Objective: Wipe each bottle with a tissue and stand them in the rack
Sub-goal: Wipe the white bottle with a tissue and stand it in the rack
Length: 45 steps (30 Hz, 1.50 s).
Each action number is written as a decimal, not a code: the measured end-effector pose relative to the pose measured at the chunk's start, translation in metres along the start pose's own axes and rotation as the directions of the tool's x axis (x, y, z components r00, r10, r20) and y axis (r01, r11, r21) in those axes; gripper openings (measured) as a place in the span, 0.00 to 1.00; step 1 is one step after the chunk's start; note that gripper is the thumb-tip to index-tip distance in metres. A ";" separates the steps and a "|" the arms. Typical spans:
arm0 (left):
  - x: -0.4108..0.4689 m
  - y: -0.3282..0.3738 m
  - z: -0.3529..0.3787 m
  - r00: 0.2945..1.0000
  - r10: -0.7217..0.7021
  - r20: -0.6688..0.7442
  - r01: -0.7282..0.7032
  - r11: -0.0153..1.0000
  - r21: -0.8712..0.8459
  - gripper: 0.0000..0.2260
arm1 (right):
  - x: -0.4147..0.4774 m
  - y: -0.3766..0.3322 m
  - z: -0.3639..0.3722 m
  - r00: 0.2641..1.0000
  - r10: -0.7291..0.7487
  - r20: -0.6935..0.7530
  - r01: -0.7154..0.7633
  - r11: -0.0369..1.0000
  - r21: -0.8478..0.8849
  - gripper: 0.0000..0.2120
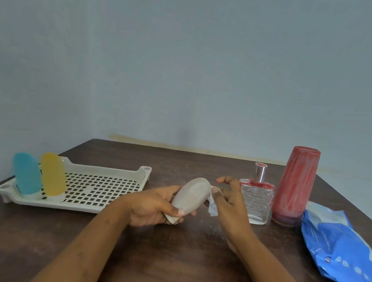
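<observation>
Hidden or unclear: the left hand's [154, 205] fingers cover part of the white bottle's [189, 195] cap end. The right hand [229, 202] conceals most of the tissue [213, 205]. The pack [343, 251] is cut off at the right edge and its print is unreadable.

Surface and room: a dark brown wood-grain table [170, 273] stands against a plain pale blue wall [194, 56].

Grip: the left hand is curled round the white bottle, which is held tilted above the table centre. The right hand pinches the crumpled white tissue against the bottle's right side.

Materials and shapes:
- The rack [98, 185] is cream plastic with a perforated floor and sits at left.
- The blue bottle [26, 175] and yellow bottle [53, 174] are rounded and translucent, and stand cap-down at the rack's left end.
- The glass bottle [254, 201] is square and clear with a metal sprayer.
- The red bottle [295, 186] is tall and smeared, and stands just beside the glass bottle.
- The pack is glossy blue film.
</observation>
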<state>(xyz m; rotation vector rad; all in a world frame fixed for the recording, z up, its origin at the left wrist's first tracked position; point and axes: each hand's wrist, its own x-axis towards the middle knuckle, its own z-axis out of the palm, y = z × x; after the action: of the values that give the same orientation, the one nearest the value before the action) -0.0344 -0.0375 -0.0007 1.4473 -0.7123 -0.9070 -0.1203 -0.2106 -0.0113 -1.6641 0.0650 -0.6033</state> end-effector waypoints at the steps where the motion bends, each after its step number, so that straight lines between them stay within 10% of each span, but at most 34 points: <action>1: 0.000 0.000 0.000 1.000 0.002 0.001 -0.002 1.000 -0.022 0.30 | 0.000 0.001 0.001 1.000 -0.001 0.000 0.001 1.000 0.006 0.08; 16: 0.000 0.002 0.000 1.000 -0.018 0.016 0.020 0.984 -0.176 0.27 | -0.003 0.006 0.004 0.997 -0.020 0.073 0.024 0.998 -0.058 0.08; 24: 0.005 -0.001 0.007 1.000 -0.020 0.011 0.021 0.988 -0.150 0.26 | -0.003 0.000 0.004 0.894 -0.399 -0.203 0.323 0.890 -0.322 0.08; 45: 0.010 -0.005 0.023 0.998 0.008 -0.067 -0.003 0.998 0.069 0.23 | 0.002 -0.002 0.005 0.918 -0.341 0.204 0.387 0.647 -0.657 0.28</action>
<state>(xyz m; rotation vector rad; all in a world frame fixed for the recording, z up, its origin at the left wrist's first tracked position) -0.0500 -0.0573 -0.0062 1.5293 -0.7031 -0.8321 -0.1174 -0.2062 -0.0091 -2.4653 -0.1157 -0.9051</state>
